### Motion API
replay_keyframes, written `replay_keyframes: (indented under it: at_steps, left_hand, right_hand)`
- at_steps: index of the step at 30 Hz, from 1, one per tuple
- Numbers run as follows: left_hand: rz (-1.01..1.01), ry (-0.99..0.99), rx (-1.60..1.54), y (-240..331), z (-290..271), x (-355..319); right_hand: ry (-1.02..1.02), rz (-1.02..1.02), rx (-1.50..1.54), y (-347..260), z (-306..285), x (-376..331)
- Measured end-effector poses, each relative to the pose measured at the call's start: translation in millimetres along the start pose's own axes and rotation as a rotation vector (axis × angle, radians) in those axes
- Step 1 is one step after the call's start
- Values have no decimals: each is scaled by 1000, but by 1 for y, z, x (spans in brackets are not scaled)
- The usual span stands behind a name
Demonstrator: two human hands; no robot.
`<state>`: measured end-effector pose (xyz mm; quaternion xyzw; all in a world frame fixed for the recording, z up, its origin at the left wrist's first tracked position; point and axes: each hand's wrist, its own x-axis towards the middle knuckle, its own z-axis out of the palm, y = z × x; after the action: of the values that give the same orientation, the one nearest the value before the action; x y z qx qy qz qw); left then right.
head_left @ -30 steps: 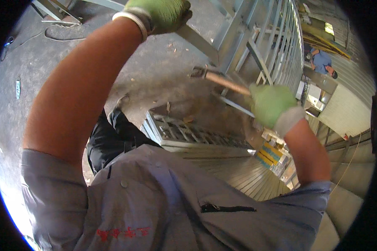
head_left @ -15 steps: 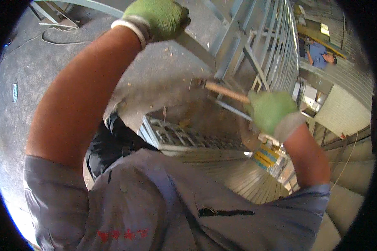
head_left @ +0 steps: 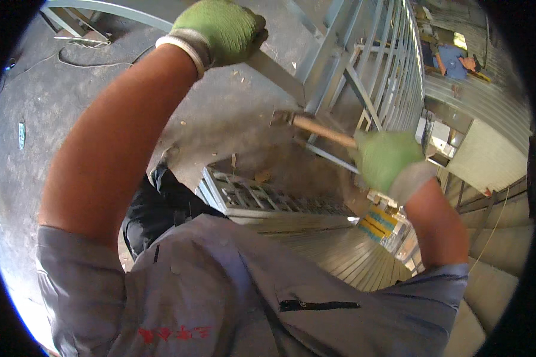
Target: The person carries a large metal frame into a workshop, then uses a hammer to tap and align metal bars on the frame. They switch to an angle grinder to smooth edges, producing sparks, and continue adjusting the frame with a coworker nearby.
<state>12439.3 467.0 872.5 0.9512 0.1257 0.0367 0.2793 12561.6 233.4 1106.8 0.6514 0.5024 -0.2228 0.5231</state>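
Right hand (head_left: 388, 162), green knit glove: grip clamped on the wooden handle of a hammer (head_left: 315, 128). The handle runs up and to the left from the fist; the dull metal head sits at its far end, close against the grey steel frame (head_left: 333, 65), though whether it touches cannot be told.

Left hand (head_left: 220, 30), green knit glove with a pale cuff: grip clamped around a slanted grey steel bar (head_left: 277, 71) that runs down to the right and joins the frame. Bare forearm extends from the cuff toward the lower left.

Steel frame: upright, with many thin parallel rails curving away to the upper right.

Below the hammer: a flat metal grating panel (head_left: 262, 196) lying on the concrete floor (head_left: 47, 137), with small scraps scattered nearby.

Floor, upper left: a loose dark cable (head_left: 83, 59).

Foreground: the person's grey work shirt (head_left: 232, 285) and a dark trouser leg (head_left: 161, 205).

Far upper right: another person in a blue shirt (head_left: 452, 59), well apart from the hands.
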Motion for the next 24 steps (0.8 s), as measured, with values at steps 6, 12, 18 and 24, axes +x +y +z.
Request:
replay_keyframes:
  at_steps: [6,12,18,24]
  left_hand:
    - [-60,148,-20,6,26,-6]
    - [0,242,-1,-4,32,1]
    - [-34,172,27,-5,27,1]
    - [-41,165,-4,-5,32,0]
  right_hand:
    - [-134,30,-13,0,23,-6]
    - [-168,67,38,-16,-4,-3]
    - [-112,-47,-61,-22,-18,23]
    - [-31,44,-4,-17,-20,29]
